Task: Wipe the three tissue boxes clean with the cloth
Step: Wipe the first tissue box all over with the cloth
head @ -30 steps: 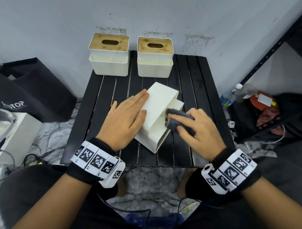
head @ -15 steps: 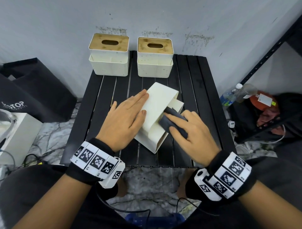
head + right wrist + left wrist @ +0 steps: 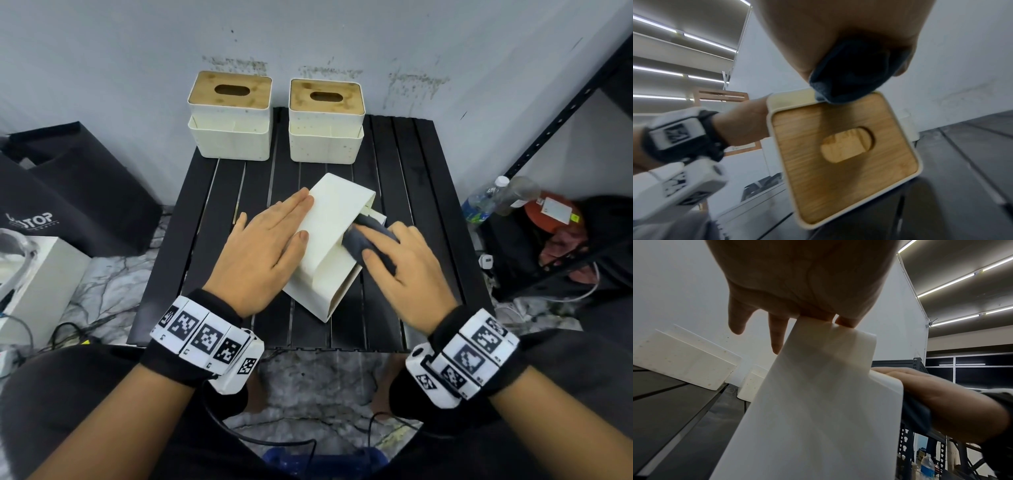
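A cream tissue box [image 3: 329, 236] lies on its side mid-table, its wooden lid [image 3: 838, 154] facing right. My left hand [image 3: 274, 240] lies flat on its upper face with straight fingers, pressing it down; the left wrist view shows the palm [image 3: 797, 288] over the box [image 3: 818, 402]. My right hand [image 3: 394, 250] holds a bunched dark grey cloth [image 3: 368, 236] and presses it against the stepped right edge of the box. The right wrist view shows the cloth [image 3: 851, 73] touching the rim above the lid. Two more boxes [image 3: 229, 116] [image 3: 325, 120] stand upright at the back.
The black slatted table [image 3: 394, 164] has bare slats on both sides of the lying box. A black bag [image 3: 78, 192] and a white case [image 3: 30, 287] sit on the floor at left. At right, a dark metal shelf [image 3: 565, 113] stands with bottles [image 3: 493, 198] beneath.
My right hand has slid the cloth along the box's right edge, a little farther from me, and its fingers have turned left. The left hand and the box have stayed put.
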